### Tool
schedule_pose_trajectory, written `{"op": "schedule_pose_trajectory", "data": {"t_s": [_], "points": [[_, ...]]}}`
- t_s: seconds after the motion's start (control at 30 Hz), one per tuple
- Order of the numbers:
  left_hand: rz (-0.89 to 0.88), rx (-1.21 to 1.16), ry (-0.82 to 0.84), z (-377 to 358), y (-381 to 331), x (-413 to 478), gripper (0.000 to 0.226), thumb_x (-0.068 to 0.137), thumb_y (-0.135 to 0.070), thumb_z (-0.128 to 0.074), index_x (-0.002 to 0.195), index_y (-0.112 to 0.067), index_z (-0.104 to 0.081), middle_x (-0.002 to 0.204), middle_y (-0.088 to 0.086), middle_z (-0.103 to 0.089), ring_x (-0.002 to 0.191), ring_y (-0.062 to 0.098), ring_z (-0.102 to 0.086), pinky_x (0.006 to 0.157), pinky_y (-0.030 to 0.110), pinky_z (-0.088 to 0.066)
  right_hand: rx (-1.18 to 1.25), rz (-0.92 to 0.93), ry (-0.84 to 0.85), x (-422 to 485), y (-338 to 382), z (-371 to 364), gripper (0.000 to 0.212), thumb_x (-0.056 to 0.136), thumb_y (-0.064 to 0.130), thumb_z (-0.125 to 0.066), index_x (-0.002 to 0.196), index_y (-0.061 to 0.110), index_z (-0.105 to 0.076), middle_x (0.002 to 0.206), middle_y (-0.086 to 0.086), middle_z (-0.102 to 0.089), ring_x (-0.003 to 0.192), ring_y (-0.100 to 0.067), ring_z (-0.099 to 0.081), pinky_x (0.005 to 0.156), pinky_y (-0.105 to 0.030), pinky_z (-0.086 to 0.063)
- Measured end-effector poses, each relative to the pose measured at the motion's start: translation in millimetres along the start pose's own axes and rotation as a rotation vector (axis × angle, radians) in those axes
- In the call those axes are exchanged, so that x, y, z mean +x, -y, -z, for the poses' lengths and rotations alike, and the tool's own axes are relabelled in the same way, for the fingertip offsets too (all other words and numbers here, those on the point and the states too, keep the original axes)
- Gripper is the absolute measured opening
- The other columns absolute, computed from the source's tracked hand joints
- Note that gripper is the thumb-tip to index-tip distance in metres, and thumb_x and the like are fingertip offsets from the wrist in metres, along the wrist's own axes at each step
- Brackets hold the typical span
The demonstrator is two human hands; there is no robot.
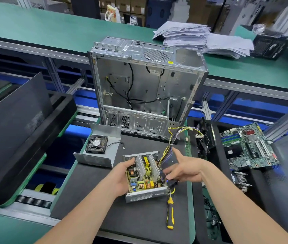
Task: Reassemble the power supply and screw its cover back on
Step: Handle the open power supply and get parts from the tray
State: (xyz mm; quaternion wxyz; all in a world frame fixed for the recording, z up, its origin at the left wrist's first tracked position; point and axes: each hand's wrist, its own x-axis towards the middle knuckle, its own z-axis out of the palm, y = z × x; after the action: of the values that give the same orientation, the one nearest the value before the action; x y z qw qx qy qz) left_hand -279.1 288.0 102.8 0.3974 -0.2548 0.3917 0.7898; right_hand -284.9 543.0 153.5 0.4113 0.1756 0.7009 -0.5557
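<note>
In front of the computer case (148,81), the open power supply (145,175) sits between both hands. The left hand (122,176) grips its side and the right hand (183,169) holds its wire bundle (166,150). Heatsinks and coils are exposed.

Open computer case (145,81), motherboard (248,147) at right, paper stacks (192,36) behind

Bright, even overhead light floods the scene, leaving only faint, soft shadows and a mild sheen on the metal computer case (145,85) at centre. The power supply (140,167) at lower centre is sharp. Wide-angle distortion bows the desk (34,25) edges, and the frame's right edge smears into blur.
</note>
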Motion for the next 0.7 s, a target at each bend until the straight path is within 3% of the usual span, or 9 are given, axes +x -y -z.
{"op": "schedule_pose_trajectory", "data": {"t_s": [0.1,0.17,0.27,0.33,0.43,0.53,0.7], "points": [[-0.007,0.002,0.004,-1.4,0.9,0.9,0.041,0.105,-0.035,-0.056,0.128,-0.004,-0.070,0.125,0.023,-0.071,0.110,0.044,-0.071,0.090,0.057,-0.058,0.014,0.032,-0.018,0.5,-4.1,2.2,0.125,0.089,-0.020,-0.065,0.160,0.048,0.012,0.122,-0.020,-0.074,0.119,-0.036,-0.069,0.098,-0.038,-0.056],[-0.016,-0.006,0.006,-3.7,2.2,1.1,0.042,0.105,-0.036,-0.055,0.129,-0.005,-0.069,0.124,0.023,-0.071,0.110,0.043,-0.071,0.088,0.057,-0.058,0.013,0.061,-0.046,1.3,-5.7,2.8,0.123,0.087,-0.024,-0.062,0.162,0.044,0.009,0.117,-0.021,-0.075,0.104,-0.034,-0.074,0.091,-0.037,-0.058],[-0.029,-0.020,0.020,-7.2,5.4,1.9,0.042,0.105,-0.037,-0.054,0.130,-0.005,-0.068,0.124,0.023,-0.071,0.109,0.043,-0.072,0.080,0.055,-0.062,-0.002,0.106,-0.122,4.5,-6.4,-0.1,0.123,0.082,-0.029,-0.061,0.164,0.040,0.000,0.114,-0.020,-0.076,0.091,-0.032,-0.065,0.085,-0.041,-0.052],[-0.035,-0.020,0.024,-8.5,6.7,3.1,0.043,0.105,-0.038,-0.054,0.129,-0.005,-0.069,0.123,0.024,-0.072,0.108,0.043,-0.072,0.079,0.054,-0.062,0.026,0.129,-0.156,8.3,-8.4,-3.7,0.124,0.079,-0.032,-0.060,0.165,0.038,-0.004,0.111,-0.020,-0.077,0.089,-0.032,-0.066,0.081,-0.041,-0.050],[-0.042,-0.001,0.016,-6.6,6.8,5.1,0.046,0.104,-0.041,-0.055,0.129,-0.004,-0.069,0.124,0.024,-0.071,0.109,0.043,-0.072,0.086,0.054,-0.059,0.096,0.138,-0.160,14.5,-16.3,-9.4,0.123,0.080,-0.031,-0.062,0.164,0.039,-0.006,0.108,-0.018,-0.078,0.092,-0.029,-0.072,0.074,-0.034,-0.059],[-0.055,0.022,0.004,-1.6,5.8,7.5,0.046,0.104,-0.041,-0.056,0.130,-0.005,-0.069,0.125,0.023,-0.071,0.112,0.042,-0.071,0.090,0.055,-0.058,0.262,0.129,-0.144,21.9,-27.9,-13.6,0.117,0.082,-0.031,-0.061,0.165,0.035,-0.012,0.113,-0.020,-0.076,0.099,-0.032,-0.073,0.078,-0.037,-0.061],[-0.094,0.062,-0.018,3.0,5.1,10.1,0.043,0.101,-0.038,-0.061,0.127,-0.006,-0.071,0.124,0.022,-0.072,0.113,0.041,-0.071,0.096,0.057,-0.056,0.330,0.101,-0.142,28.2,-41.7,-23.6,0.103,0.080,-0.031,-0.063,0.159,0.028,-0.033,0.116,-0.025,-0.070,0.090,-0.031,-0.074,0.079,-0.038,-0.062]]}}
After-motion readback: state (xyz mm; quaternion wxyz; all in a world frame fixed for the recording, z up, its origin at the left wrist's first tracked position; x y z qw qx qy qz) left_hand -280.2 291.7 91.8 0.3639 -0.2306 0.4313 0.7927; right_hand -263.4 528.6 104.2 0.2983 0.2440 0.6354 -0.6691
